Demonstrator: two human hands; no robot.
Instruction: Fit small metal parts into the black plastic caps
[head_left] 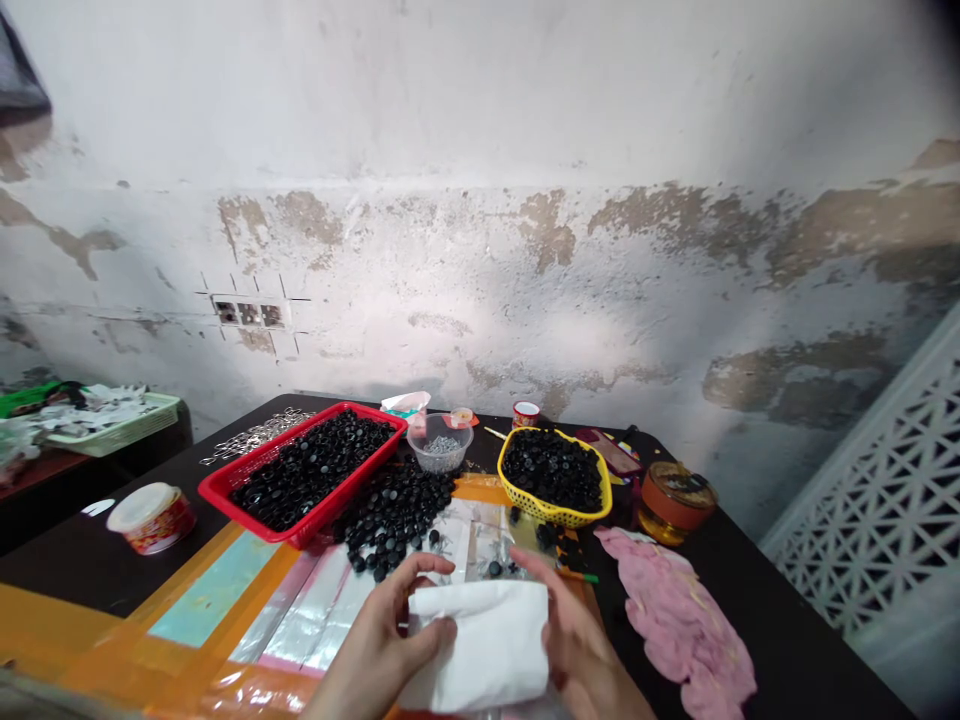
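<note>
Above the table's front edge is a folded white bundle (480, 645), soft like paper or tissue; I cannot make out exactly what it is. My left hand (397, 625) grips its left side, thumb across the front and fingers curled behind. My right hand (574, 640) holds the right side, its index finger stretched forward past the top edge. Just beyond the hands lie loose black round button-like pieces (397, 505) in a heap. Clear plastic and orange tape (300, 610) cover the tabletop under and left of the hands.
A red basket (300, 530) and a yellow basket (555, 515) hold black pieces. Between them stands a clear bowl (440, 450) of small metal parts. A paper tub (152, 518) is left; an amber jar (675, 500) and pink cloth (679, 620) are right. A wall stands behind.
</note>
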